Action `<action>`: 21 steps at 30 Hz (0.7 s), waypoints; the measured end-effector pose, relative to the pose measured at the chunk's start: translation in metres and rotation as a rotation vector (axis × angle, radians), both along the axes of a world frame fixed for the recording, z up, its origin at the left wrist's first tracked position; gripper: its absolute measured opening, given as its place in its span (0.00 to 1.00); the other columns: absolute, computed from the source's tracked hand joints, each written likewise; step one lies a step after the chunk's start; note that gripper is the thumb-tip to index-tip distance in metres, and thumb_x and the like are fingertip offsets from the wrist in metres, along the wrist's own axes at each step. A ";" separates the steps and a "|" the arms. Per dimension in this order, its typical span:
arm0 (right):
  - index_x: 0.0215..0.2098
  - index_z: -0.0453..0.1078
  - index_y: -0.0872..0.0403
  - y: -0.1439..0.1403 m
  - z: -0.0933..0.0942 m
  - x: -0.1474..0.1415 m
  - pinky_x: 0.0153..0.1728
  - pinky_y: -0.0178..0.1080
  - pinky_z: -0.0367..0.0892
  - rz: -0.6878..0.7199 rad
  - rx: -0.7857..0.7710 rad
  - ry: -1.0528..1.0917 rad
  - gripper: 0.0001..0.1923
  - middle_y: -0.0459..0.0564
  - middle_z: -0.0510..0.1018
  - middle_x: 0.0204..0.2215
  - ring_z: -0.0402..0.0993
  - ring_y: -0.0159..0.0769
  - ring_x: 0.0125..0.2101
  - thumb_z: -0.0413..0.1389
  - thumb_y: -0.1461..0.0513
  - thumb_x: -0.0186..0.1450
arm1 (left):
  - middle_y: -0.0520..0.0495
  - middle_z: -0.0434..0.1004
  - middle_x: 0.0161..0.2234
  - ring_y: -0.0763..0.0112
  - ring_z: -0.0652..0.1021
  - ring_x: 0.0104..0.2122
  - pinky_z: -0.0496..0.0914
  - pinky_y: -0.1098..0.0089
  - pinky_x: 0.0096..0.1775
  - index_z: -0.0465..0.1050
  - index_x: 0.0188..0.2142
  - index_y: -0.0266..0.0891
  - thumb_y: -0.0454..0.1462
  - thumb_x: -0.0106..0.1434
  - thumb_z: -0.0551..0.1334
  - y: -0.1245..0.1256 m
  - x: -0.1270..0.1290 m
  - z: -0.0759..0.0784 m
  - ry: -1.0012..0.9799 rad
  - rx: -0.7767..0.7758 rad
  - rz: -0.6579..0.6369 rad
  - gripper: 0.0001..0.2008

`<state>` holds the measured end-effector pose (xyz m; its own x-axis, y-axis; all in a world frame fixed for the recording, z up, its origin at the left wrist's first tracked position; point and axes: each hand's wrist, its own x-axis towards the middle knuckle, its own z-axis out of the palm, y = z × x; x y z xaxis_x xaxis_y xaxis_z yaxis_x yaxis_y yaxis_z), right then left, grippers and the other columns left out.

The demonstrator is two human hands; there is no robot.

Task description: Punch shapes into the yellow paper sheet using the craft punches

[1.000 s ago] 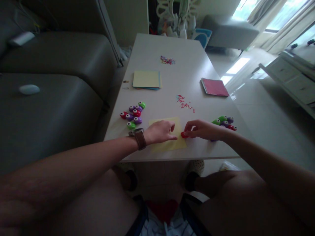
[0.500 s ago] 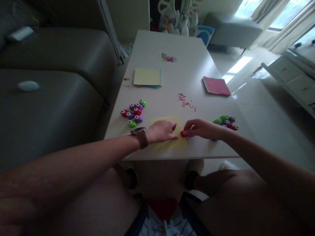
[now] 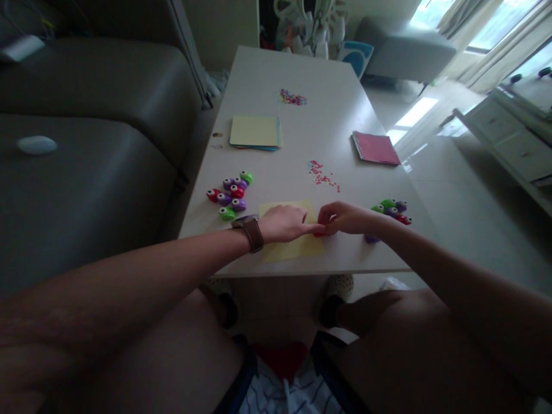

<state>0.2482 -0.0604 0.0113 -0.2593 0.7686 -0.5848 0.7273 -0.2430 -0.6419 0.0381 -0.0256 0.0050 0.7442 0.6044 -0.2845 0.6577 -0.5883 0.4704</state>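
My left hand point(image 3: 283, 223), with a brown-strapped watch point(image 3: 253, 233) at the wrist, lies over a yellow paper sheet point(image 3: 293, 250). One of its digits stretches right and meets the fingertips of my right hand point(image 3: 344, 218). Those right fingers are pinched on a small red piece point(image 3: 318, 234) at the sheet's right edge; most of it is hidden, so its shape is unclear. Left of the sheet lie several googly-eyed toys point(image 3: 224, 199) in green, purple and red. A similar group of toys point(image 3: 391, 211) sits beside my right forearm, partly covered by it.
Red confetti-like bits point(image 3: 322, 177) are scattered beyond the sheet on the white table point(image 3: 297, 135). Farther off are a stack of coloured paper point(image 3: 254, 131), a pink spiral notebook point(image 3: 376, 149) and a multicoloured pile of tiny pieces point(image 3: 293, 98). A grey sofa point(image 3: 86, 172) stands at the left.
My left hand has moved right, and its outstretched digit now reaches the red piece and my right fingertips. My right hand keeps its pinch. The whole view has shifted slightly.
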 end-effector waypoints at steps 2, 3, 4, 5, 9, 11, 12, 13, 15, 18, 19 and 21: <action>0.30 0.74 0.52 0.002 0.001 -0.002 0.30 0.40 0.67 -0.017 -0.007 -0.044 0.14 0.53 0.79 0.30 0.73 0.39 0.31 0.67 0.52 0.55 | 0.40 0.80 0.36 0.58 0.78 0.35 0.64 0.65 0.35 0.75 0.40 0.39 0.65 0.68 0.48 -0.002 0.004 0.001 0.048 0.035 0.015 0.34; 0.29 0.74 0.52 0.002 0.001 -0.003 0.30 0.40 0.68 -0.032 -0.012 -0.054 0.14 0.53 0.79 0.30 0.74 0.39 0.31 0.68 0.52 0.55 | 0.39 0.80 0.37 0.56 0.78 0.36 0.65 0.64 0.35 0.75 0.40 0.38 0.64 0.68 0.48 -0.003 0.005 0.002 0.069 0.049 0.017 0.34; 0.29 0.73 0.52 0.003 0.000 -0.003 0.30 0.40 0.68 -0.046 -0.017 -0.053 0.14 0.53 0.79 0.29 0.74 0.40 0.31 0.68 0.53 0.54 | 0.37 0.81 0.37 0.55 0.78 0.36 0.65 0.64 0.35 0.76 0.41 0.38 0.63 0.69 0.49 -0.004 0.007 0.002 0.085 0.057 0.015 0.33; 0.28 0.72 0.52 0.004 -0.001 -0.004 0.30 0.40 0.69 -0.059 -0.021 -0.047 0.14 0.53 0.79 0.29 0.74 0.40 0.31 0.69 0.53 0.54 | 0.36 0.81 0.38 0.54 0.79 0.37 0.66 0.63 0.36 0.76 0.42 0.38 0.62 0.70 0.49 -0.005 0.008 0.002 0.095 0.059 0.013 0.32; 0.25 0.70 0.52 0.005 -0.003 -0.008 0.30 0.39 0.68 -0.092 -0.029 -0.048 0.14 0.52 0.78 0.27 0.73 0.38 0.29 0.70 0.57 0.53 | 0.34 0.81 0.41 0.52 0.79 0.39 0.68 0.62 0.38 0.76 0.44 0.37 0.55 0.71 0.54 -0.006 0.012 0.005 0.141 0.037 0.021 0.25; 0.25 0.70 0.53 0.004 -0.002 -0.011 0.29 0.39 0.68 -0.111 -0.029 -0.071 0.13 0.51 0.77 0.26 0.72 0.37 0.28 0.70 0.59 0.53 | 0.33 0.81 0.42 0.51 0.79 0.40 0.68 0.62 0.39 0.76 0.45 0.37 0.53 0.71 0.55 -0.007 0.013 0.008 0.176 0.034 0.015 0.22; 0.26 0.70 0.53 0.004 -0.001 -0.012 0.29 0.38 0.68 -0.120 -0.031 -0.072 0.13 0.51 0.77 0.26 0.72 0.36 0.28 0.70 0.60 0.53 | 0.33 0.81 0.42 0.51 0.79 0.40 0.68 0.62 0.40 0.75 0.46 0.36 0.52 0.72 0.55 -0.007 0.013 0.008 0.181 0.039 0.007 0.22; 0.26 0.70 0.53 0.003 0.000 -0.013 0.29 0.38 0.68 -0.130 -0.033 -0.066 0.13 0.51 0.77 0.26 0.72 0.36 0.28 0.70 0.61 0.53 | 0.33 0.81 0.43 0.51 0.79 0.41 0.68 0.62 0.40 0.75 0.47 0.36 0.52 0.72 0.55 -0.007 0.013 0.009 0.178 0.044 -0.002 0.22; 0.27 0.70 0.54 0.001 0.003 -0.011 0.30 0.37 0.69 -0.140 -0.045 -0.028 0.12 0.50 0.78 0.27 0.73 0.34 0.29 0.70 0.61 0.54 | 0.33 0.81 0.43 0.52 0.79 0.41 0.68 0.62 0.41 0.75 0.47 0.36 0.53 0.72 0.53 -0.006 0.012 0.009 0.156 0.036 -0.019 0.24; 0.29 0.71 0.55 -0.001 0.006 -0.002 0.33 0.36 0.71 -0.153 -0.079 0.040 0.14 0.51 0.80 0.30 0.75 0.34 0.31 0.70 0.56 0.56 | 0.34 0.81 0.43 0.54 0.79 0.40 0.68 0.63 0.41 0.75 0.45 0.36 0.54 0.73 0.50 -0.001 0.008 0.008 0.120 -0.003 -0.051 0.26; 0.30 0.72 0.55 -0.002 0.007 0.003 0.34 0.36 0.72 -0.164 -0.082 0.054 0.15 0.52 0.80 0.31 0.76 0.34 0.32 0.70 0.55 0.57 | 0.35 0.81 0.42 0.55 0.78 0.39 0.67 0.63 0.40 0.75 0.45 0.36 0.54 0.73 0.49 0.001 0.006 0.007 0.110 -0.015 -0.070 0.26; 0.32 0.72 0.55 -0.002 0.009 0.013 0.35 0.36 0.73 -0.201 -0.053 0.043 0.16 0.53 0.81 0.32 0.76 0.34 0.33 0.69 0.54 0.58 | 0.38 0.81 0.42 0.59 0.78 0.37 0.66 0.65 0.38 0.74 0.44 0.36 0.52 0.73 0.51 0.005 0.003 0.004 0.078 -0.027 -0.109 0.23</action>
